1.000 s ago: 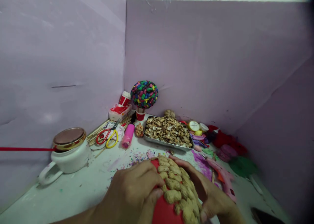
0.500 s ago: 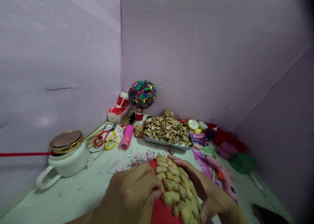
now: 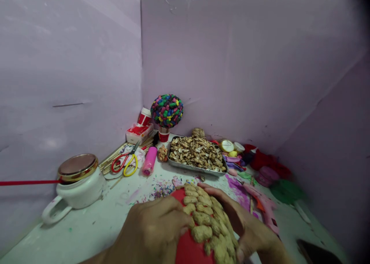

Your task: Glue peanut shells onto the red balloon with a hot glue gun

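Observation:
A red ball [image 3: 189, 248] partly covered with peanut shells [image 3: 206, 216] sits low in the middle of the head view. My left hand [image 3: 153, 229] wraps its left side, fingers curled over the shells. My right hand [image 3: 245, 227] cups the right side, fingers pressed along the shell rows. Behind them a metal tray [image 3: 176, 164] holds a heap of loose peanut shells [image 3: 196, 153].
On the table: a white lidded mug [image 3: 73, 187], red and yellow scissors [image 3: 125, 164], a pink tube [image 3: 149, 160], wooden sticks, a multicoloured shell ball on a red cup [image 3: 167, 110], a pink glue gun [image 3: 264, 210], balloons and small tubs at right. Lilac walls enclose it.
The view has shifted slightly to the right. My left hand has slid a little lower on the ball; both hands still hold it.

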The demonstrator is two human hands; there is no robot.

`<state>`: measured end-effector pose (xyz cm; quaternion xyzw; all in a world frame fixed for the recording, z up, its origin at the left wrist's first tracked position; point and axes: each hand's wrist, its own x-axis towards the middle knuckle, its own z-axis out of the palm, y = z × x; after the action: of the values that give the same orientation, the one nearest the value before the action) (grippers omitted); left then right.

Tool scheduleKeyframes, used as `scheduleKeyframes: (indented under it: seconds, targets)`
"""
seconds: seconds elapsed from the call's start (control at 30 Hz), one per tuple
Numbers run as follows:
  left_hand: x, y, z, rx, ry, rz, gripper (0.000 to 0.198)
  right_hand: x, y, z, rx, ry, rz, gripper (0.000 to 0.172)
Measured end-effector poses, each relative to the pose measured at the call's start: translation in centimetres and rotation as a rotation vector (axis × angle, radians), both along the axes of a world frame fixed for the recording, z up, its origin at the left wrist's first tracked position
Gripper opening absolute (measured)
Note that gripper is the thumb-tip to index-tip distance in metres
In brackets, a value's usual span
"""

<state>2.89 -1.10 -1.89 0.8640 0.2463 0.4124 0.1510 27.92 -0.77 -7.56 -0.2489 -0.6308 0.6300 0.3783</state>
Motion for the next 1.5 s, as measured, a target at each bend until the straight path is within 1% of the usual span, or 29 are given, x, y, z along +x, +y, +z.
scheduleKeyframes:
  seconds: [0.07, 0.17, 0.27, 0.33, 0.37, 0.43, 0.53, 0.6, 0.7, 0.83, 1.0, 1.1, 1.27, 1.5]
  targets:
    - [-0.1, -0.1, 0.5, -0.039, -0.004, 0.000, 0.026, 0.1, 0.0, -0.1, -0.011, 0.003, 0.002, 0.101]
    - [-0.5, -0.2, 1.8, -0.145, -0.001, 0.019, 0.023, 0.3, 0.1, -0.1, -0.011, -0.002, -0.006, 0.101]
    - [-0.7, 0.3, 3.0, -0.275, -0.008, 0.085, 0.017, 0.4, 0.1, -0.4, 0.021, -0.006, -0.008, 0.100]
    - [-0.7, 0.7, 3.4, -0.377, -0.027, 0.124, 0.013, 0.5, 0.2, -0.6, 0.040, -0.007, 0.002, 0.099]
    - [-0.6, 0.9, 3.5, -0.442, -0.034, 0.117, 0.016, 0.5, 0.2, -0.7, 0.041, -0.008, 0.007, 0.100]
    - [-0.3, 1.2, 3.4, -0.603, -0.047, 0.050, 0.030, 0.5, 0.1, -0.8, 0.034, -0.003, 0.007, 0.100]
    - [0.3, 1.2, 2.6, -0.850, -0.075, -0.038, 0.045, 0.5, 0.2, -0.9, 0.016, 0.013, 0.008, 0.101]
    - [0.7, 1.0, 1.9, -0.931, -0.121, -0.053, 0.048, 0.4, 0.2, -0.8, 0.010, 0.021, 0.011, 0.101]
    - [1.1, 0.7, 1.2, -0.971, -0.182, -0.071, 0.048, 0.4, 0.3, -0.6, 0.006, 0.027, 0.015, 0.100]
    - [1.4, 0.6, 1.0, -1.010, -0.219, -0.084, 0.043, 0.3, 0.4, -0.6, -0.012, 0.046, 0.007, 0.099]
    - [1.7, 0.5, 1.2, -0.922, -0.175, -0.034, 0.038, 0.3, 0.5, -0.7, -0.005, 0.066, -0.003, 0.097]
    - [1.9, 0.4, 1.3, -0.864, -0.144, 0.003, 0.037, 0.3, 0.5, -0.7, -0.005, 0.064, -0.007, 0.099]
    - [1.9, 0.4, 1.2, -0.903, -0.177, -0.012, 0.037, 0.2, 0.4, -0.6, 0.006, 0.058, 0.002, 0.099]
    - [1.6, 0.7, 0.8, -0.853, -0.121, 0.003, 0.047, 0.5, 0.4, -0.8, 0.021, 0.058, -0.001, 0.097]
